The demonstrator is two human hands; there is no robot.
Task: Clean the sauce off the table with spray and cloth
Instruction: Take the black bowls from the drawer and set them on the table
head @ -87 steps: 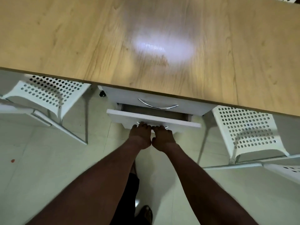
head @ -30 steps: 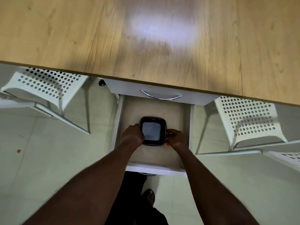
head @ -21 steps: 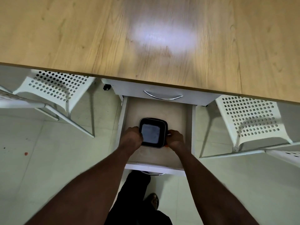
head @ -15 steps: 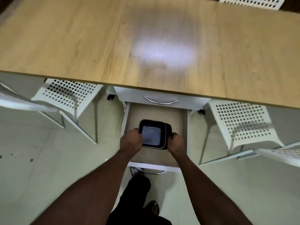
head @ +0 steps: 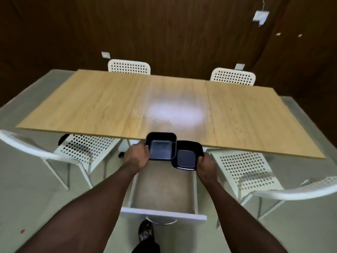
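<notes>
I hold two dark square bowls in the air, near the front edge of the wooden table. My left hand grips the left rim of one bowl. Gripped at its right rim by my right hand, the second bowl sits slightly lower and partly under the first. Both bowls look empty. Below them the white drawer stands pulled out with a bare brown floor. No spray bottle, cloth or sauce shows; a bright glare lies on the table's middle.
White perforated chairs stand at the near left and near right; two more line the far side. My shoe is by the drawer front. A dark wood wall closes the back.
The stacked dark bowls came up out of the drawer and were parted, one in each hand. My view rose from the drawer to the whole table.
</notes>
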